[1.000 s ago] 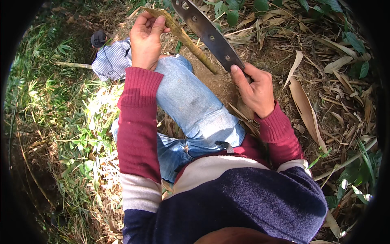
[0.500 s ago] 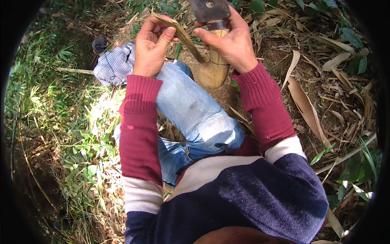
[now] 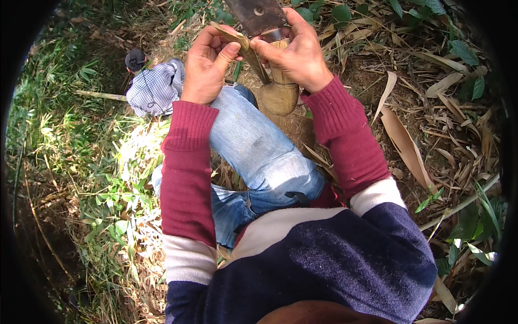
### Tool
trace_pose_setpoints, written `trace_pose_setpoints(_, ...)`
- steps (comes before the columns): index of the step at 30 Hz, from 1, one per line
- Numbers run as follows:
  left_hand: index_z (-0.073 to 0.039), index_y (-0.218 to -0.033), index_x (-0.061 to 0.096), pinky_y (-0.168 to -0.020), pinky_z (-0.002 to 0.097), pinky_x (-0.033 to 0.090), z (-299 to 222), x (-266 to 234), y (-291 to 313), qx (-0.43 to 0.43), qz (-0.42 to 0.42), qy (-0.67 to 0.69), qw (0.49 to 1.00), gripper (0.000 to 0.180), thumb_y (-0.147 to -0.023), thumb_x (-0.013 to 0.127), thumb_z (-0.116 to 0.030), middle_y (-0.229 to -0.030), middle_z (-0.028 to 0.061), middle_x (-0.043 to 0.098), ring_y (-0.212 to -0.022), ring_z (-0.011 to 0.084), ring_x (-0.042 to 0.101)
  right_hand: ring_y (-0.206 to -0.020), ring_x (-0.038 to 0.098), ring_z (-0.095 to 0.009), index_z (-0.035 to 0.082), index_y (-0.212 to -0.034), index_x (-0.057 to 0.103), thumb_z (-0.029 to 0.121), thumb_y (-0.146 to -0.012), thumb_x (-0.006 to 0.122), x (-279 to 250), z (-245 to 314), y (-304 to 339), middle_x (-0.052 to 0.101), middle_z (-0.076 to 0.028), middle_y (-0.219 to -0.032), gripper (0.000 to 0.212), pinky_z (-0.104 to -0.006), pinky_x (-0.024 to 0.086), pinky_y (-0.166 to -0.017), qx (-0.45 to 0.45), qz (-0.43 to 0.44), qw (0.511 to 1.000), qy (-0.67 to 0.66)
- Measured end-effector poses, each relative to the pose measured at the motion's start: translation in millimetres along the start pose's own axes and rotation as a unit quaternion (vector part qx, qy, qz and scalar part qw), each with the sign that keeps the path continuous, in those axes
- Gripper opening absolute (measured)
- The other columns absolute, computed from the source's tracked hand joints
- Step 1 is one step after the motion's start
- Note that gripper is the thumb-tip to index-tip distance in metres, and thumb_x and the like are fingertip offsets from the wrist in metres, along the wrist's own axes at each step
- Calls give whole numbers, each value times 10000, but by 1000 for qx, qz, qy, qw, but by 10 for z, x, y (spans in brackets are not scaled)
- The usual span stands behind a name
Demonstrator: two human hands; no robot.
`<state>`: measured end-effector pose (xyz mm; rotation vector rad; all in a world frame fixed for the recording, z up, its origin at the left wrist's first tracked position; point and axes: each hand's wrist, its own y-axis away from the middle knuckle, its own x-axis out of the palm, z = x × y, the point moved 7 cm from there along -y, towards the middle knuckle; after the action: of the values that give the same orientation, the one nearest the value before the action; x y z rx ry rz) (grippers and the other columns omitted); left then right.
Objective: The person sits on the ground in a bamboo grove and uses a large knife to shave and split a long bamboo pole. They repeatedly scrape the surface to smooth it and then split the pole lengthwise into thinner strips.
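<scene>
My left hand [image 3: 206, 73] pinches a thin, split strip of bamboo or wood [image 3: 253, 62] between thumb and fingers. The strip slants down to the right, its lower end beside the handle of a large knife. My right hand [image 3: 302, 58] is wrapped around that knife's pale wooden handle [image 3: 280, 98], which ends in a bulbous, curved butt. Above the grip, the dark wide blade [image 3: 254, 15] has a round hole and runs out past the top edge. My right thumb reaches over to the strip and seems to touch it.
Beyond my left arm, a person in a checked shirt [image 3: 154, 89] and dark cap bends among the plants, next to a pole [image 3: 100, 94]. Dry leaves and husks [image 3: 407, 143] litter the ground at right. Green undergrowth [image 3: 121, 216] grows at left. My jeans-clad leg [image 3: 259, 140] lies below my hands.
The knife has shifted slightly left and its blade has tilted leftward. My right hand has come closer to my left, its thumb now at the strip.
</scene>
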<state>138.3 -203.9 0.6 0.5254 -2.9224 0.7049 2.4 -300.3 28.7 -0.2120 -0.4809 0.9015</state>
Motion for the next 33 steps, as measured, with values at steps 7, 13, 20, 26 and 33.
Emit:
trace_pose_setpoints(7, -43, -1186, 619, -801, 285, 590, -7, -48, 17, -3, -33, -18, 999, 167, -1024, 661, -52, -1081, 35, 676, -993, 117, 657, -876, 670, -124, 16, -1259, 604, -4, -908, 722, -344, 199, -34, 680, -51, -959, 370, -273, 559, -827, -23, -151, 911, 382)
trace_pose_setpoints(13, -9, -1183, 619, -776, 277, 587, -1, -126, -7, 0, -97, -45, 994, 162, -1034, 652, -63, -1018, 57, 681, -892, 119, 647, -738, 693, -208, 6, -1147, 632, 225, -788, 826, -1117, 441, 209, 715, -109, -873, 463, -363, 568, -701, -73, -306, 759, 569)
trace_pose_setpoints(20, -2, -1155, 612, -777, 274, 585, 81, -237, 6, 3, -115, -47, 992, 168, -1034, 668, -104, -1005, 63, 681, -876, 121, 650, -665, 697, -137, 12, -1136, 611, 248, -1031, 648, -1345, 686, 603, 725, -76, -771, 260, -305, 529, -566, -77, -344, 847, 398)
trace_pose_setpoints(26, -2, -1121, 618, -770, 268, 595, -5, -200, 8, 6, -123, -60, 991, 143, -1020, 685, -78, -993, 68, 688, -853, 112, 657, -628, 635, -85, 24, -1163, 609, 262, -1069, 611, -726, 398, 976, 701, -33, -757, 256, -269, 495, -549, 6, -160, 903, 399)
trace_pose_setpoints(33, 4, -1132, 610, -772, 269, 594, 36, -249, 36, 5, -118, -58, 991, 144, -1024, 672, -68, -993, 76, 690, -851, 121, 662, -578, 637, -136, 48, -1204, 520, 221, -1100, 547, -946, -259, 1170, 673, -89, -805, 204, -289, 532, -506, 188, -231, 922, 249)
